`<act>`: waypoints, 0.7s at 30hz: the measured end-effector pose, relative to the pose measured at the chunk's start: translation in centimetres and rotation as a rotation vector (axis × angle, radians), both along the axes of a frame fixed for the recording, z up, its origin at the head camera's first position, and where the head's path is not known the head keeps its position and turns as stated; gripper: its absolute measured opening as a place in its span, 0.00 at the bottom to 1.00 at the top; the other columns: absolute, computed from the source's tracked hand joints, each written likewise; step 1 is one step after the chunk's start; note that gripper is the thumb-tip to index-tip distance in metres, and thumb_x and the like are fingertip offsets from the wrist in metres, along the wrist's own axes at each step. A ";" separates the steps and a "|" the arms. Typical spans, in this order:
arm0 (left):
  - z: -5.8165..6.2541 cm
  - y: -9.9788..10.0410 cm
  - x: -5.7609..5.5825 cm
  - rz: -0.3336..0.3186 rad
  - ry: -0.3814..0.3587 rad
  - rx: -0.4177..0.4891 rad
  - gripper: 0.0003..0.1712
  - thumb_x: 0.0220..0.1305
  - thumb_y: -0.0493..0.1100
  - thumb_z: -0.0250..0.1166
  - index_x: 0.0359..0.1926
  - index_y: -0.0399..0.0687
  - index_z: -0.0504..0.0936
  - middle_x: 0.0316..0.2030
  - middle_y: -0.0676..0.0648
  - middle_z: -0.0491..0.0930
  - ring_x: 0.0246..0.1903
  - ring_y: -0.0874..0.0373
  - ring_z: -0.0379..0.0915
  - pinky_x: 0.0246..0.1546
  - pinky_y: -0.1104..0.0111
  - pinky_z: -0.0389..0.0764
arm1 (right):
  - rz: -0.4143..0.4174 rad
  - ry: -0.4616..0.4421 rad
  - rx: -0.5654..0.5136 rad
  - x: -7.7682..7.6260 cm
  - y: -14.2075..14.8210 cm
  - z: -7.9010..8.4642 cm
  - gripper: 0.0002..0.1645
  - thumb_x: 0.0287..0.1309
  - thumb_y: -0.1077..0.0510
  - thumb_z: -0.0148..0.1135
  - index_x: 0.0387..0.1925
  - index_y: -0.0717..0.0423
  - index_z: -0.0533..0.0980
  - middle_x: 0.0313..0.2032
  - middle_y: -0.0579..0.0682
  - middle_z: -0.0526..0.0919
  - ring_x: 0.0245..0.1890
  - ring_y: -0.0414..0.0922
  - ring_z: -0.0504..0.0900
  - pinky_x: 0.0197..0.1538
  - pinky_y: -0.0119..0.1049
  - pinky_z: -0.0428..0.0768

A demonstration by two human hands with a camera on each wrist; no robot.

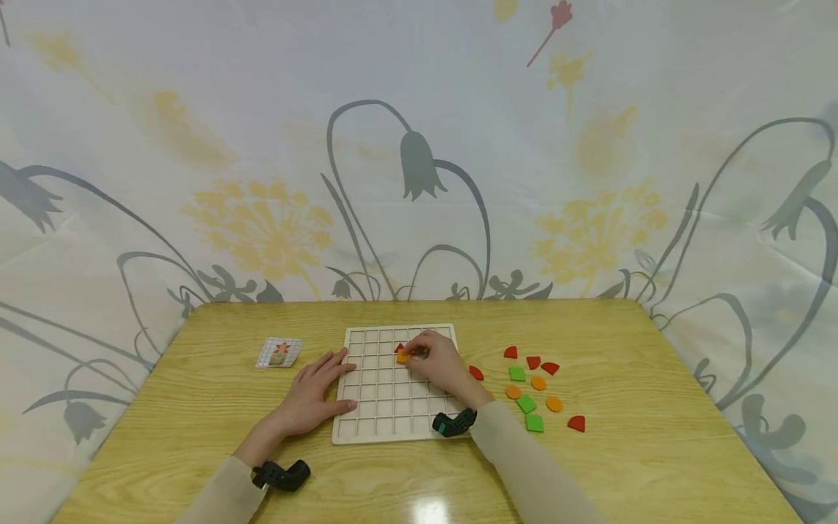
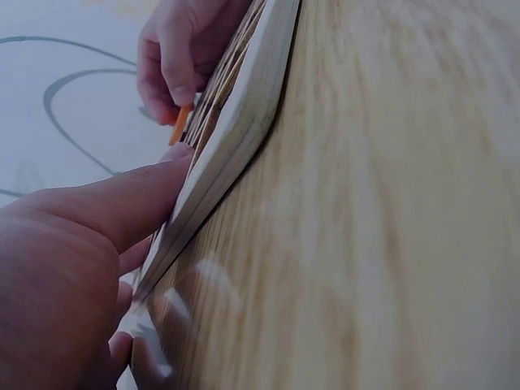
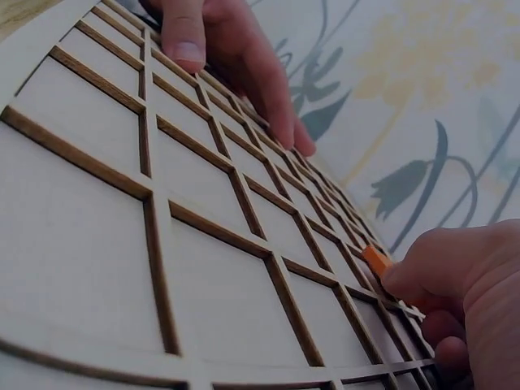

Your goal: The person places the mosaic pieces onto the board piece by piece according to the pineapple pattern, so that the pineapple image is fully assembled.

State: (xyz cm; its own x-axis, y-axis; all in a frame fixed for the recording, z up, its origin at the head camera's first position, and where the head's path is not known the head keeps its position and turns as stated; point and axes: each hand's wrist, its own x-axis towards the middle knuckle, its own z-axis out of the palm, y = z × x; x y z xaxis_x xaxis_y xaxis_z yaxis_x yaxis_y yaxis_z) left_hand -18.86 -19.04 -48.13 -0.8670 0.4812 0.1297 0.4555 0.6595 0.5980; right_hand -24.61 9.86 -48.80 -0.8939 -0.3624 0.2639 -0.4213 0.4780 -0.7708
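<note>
A cream board (image 1: pixel 376 431) with a raised square grid lies on the table. My right hand (image 1: pixel 437 360) pinches a small flat orange piece (image 1: pixel 402 358) between thumb and fingers, close over the board's upper part. In the right wrist view the orange piece (image 3: pixel 376 260) stands tilted at the grid bars, and its full outline is covered by the fingers. Just behind it a red pointed piece (image 1: pixel 399 348) sits in a cell. With fingers spread, my left hand (image 1: pixel 313 393) rests on the board's left edge, thumb (image 2: pixel 138 195) over the rim.
Right of the board lie several loose pieces: red quarter-circles (image 1: pixel 550 368), green squares (image 1: pixel 527 404) and orange rounds (image 1: pixel 553 403). A small card (image 1: pixel 279 353) with a printed grid picture is at the left. A patterned fabric backdrop (image 1: pixel 419 218) rises behind the wooden table (image 1: pixel 366 484).
</note>
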 end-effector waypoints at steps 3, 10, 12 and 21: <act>0.1 0.0 0.0 -0.001 -0.003 -0.002 0.38 0.65 0.55 0.67 0.70 0.44 0.70 0.76 0.40 0.53 0.74 0.37 0.42 0.66 0.35 0.42 | -0.014 -0.017 -0.013 0.0 0.0 -0.1 0.06 0.57 0.62 0.70 0.37 0.49 0.86 0.37 0.42 0.79 0.36 0.40 0.76 0.40 0.35 0.77; 0.3 0.1 0.2 -0.009 -0.027 0.008 0.38 0.66 0.56 0.66 0.71 0.43 0.69 0.76 0.39 0.52 0.75 0.37 0.41 0.67 0.36 0.40 | -0.009 -0.053 -0.003 0.1 0.0 -0.2 0.06 0.57 0.62 0.69 0.36 0.49 0.86 0.39 0.42 0.79 0.36 0.41 0.75 0.41 0.35 0.76; 0.3 0.0 0.2 -0.012 -0.028 0.008 0.38 0.66 0.56 0.66 0.71 0.43 0.69 0.76 0.39 0.52 0.75 0.37 0.41 0.67 0.36 0.39 | -0.009 -0.058 -0.002 0.3 -0.1 -0.1 0.06 0.57 0.62 0.69 0.36 0.50 0.87 0.39 0.42 0.79 0.37 0.42 0.76 0.41 0.36 0.76; 0.4 -0.1 0.2 -0.013 -0.025 0.015 0.38 0.66 0.55 0.66 0.71 0.42 0.69 0.76 0.39 0.52 0.74 0.36 0.41 0.67 0.36 0.39 | 0.004 -0.058 0.010 0.5 -0.2 0.0 0.05 0.59 0.61 0.69 0.35 0.50 0.87 0.42 0.44 0.80 0.43 0.45 0.78 0.45 0.39 0.78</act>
